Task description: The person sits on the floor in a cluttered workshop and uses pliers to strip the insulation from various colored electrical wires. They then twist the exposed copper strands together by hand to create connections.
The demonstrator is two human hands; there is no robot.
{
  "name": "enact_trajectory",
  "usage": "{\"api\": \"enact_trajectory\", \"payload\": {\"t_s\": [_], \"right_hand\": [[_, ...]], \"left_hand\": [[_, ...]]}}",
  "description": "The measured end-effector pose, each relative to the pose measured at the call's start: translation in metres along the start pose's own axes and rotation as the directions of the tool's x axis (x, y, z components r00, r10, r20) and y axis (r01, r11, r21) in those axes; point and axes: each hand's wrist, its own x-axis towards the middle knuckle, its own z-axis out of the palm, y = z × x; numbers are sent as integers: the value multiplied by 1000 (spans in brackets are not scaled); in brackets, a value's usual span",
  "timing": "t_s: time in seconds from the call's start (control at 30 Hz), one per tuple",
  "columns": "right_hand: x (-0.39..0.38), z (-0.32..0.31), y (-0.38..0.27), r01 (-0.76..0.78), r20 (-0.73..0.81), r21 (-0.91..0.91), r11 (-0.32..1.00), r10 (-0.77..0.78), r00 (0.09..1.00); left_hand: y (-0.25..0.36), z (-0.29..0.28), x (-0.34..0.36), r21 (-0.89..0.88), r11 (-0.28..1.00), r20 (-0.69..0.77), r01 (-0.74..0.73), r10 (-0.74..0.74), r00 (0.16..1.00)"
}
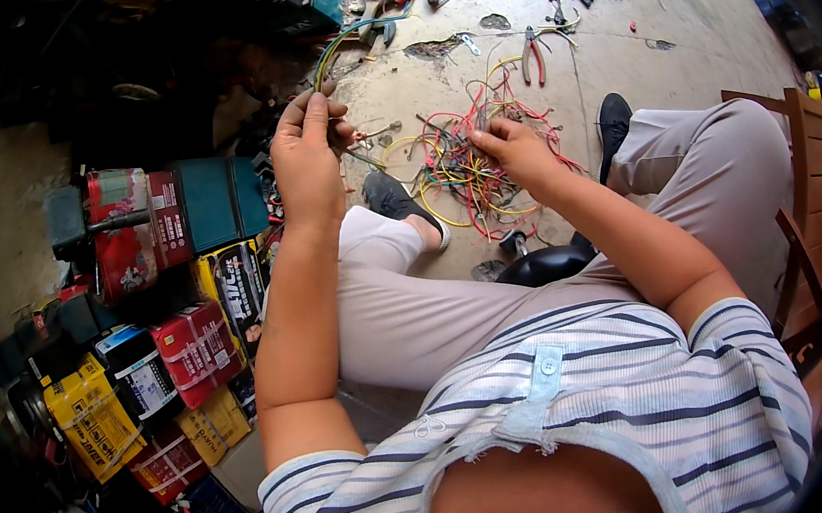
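Green-blue wires [324, 61] are held in the left hand [310, 158]; the right hand [522, 157] seemingly pinches tangled wires [460, 172].

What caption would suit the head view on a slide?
Left fingers hold thin blue-and-green wires; right fingers are at a tangled, multicoloured wire heap.

L hand [309, 168] out front, thumb [317, 116] up, pressed to curled fingers [291, 120]; L forearm [298, 305] near vert. in view. R hand [522, 157] w/ thumb & index pinched tog., R forearm [614, 226] slanting up-left, elbow bent. Both forearms bare.
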Motion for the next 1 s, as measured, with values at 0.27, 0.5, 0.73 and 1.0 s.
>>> {"api": "enact_trajectory", "payload": {"t_s": [0.27, 0.5, 0.73, 1.0], "right_hand": [[27, -42, 76, -139, -125, -919, 369, 60, 990], [5, 7, -30, 107, 135, 25, 994, -110, 985], [-12, 12, -47, 11, 203, 536, 844, -141, 969], [-20, 17, -47, -6, 108, 566, 824, -67, 992]], "left_hand": [[-5, 4, -5, -150, 967, 177, 206, -179, 968], [-12, 22, -17, -132, 883, 234, 451, -414, 880], [-22, 36, -28, -20, 869, 318, 494, -463, 827], [-25, 37, -29, 37, 869, 308, 493, -479, 822]]}}
